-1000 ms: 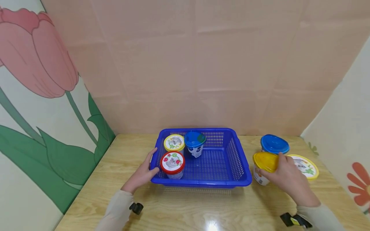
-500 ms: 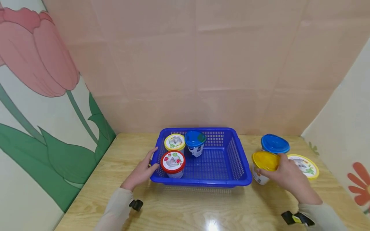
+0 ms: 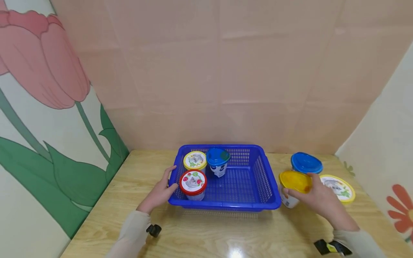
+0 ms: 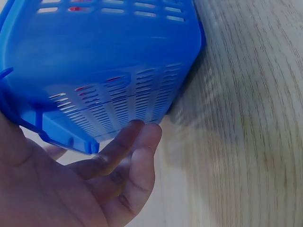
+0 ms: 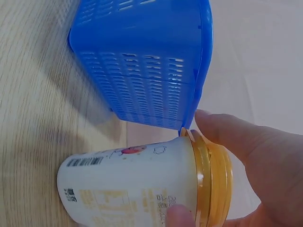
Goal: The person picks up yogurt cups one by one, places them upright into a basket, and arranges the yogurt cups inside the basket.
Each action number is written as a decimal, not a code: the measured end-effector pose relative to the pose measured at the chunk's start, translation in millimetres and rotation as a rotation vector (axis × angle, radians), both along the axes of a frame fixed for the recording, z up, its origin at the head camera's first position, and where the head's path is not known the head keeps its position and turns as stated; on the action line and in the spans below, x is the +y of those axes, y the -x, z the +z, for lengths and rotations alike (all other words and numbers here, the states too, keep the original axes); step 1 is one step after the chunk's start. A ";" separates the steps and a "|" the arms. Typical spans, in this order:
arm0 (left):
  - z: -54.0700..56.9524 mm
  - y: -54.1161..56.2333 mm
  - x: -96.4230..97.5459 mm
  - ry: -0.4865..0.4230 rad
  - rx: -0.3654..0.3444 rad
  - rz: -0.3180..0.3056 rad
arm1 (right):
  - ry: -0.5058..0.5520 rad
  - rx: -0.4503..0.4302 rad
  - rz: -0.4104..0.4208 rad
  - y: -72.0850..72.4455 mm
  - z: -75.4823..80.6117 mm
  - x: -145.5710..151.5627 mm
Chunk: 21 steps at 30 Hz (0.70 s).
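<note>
My left hand [image 3: 160, 193] holds the left rim of the blue plastic basket [image 3: 232, 205], thumb at the rim and fingers bent along the outer wall in the left wrist view. My right hand [image 3: 324, 199] grips a white printed cup with a yellow lid [image 3: 295, 181], just right of the basket. The right wrist view shows the white cup [image 5: 128, 184] from the side, with thumb and fingers about its top. Inside the basket's left part stand a yellow-rimmed tub [image 3: 195, 159], a red-rimmed tub [image 3: 193, 181] and a blue-lidded cup [image 3: 218, 157].
Behind my right hand a second blue-lidded cup [image 3: 306, 163] stands on the wooden table [image 3: 206, 233]. A tub with a yellow-rimmed lid [image 3: 338, 188] is to its right, partly hidden by the hand. A papered wall [image 3: 219, 71] rises behind the table.
My right hand and the yellow-lidded cup have shifted slightly left, closer to the basket. The left hand stays at the basket's left rim.
</note>
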State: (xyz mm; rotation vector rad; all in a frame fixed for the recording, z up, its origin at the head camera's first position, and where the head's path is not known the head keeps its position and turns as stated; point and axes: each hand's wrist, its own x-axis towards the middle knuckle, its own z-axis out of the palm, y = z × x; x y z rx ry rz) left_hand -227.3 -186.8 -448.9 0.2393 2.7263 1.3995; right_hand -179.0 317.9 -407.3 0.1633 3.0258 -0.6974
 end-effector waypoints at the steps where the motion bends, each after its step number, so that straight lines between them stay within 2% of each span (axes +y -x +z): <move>1: -0.8 0.1 0.0 -0.003 -0.003 -0.003 | 0.000 -0.004 -0.003 0.1 -0.9 0.4; 10: 2.4 2.4 -4.1 0.004 0.017 -0.011 | 0.105 -0.049 0.000 0.7 -2.8 -0.9; 21: 0.2 4.8 -0.5 0.011 0.067 0.032 | 0.076 0.017 0.000 4.4 -9.4 2.9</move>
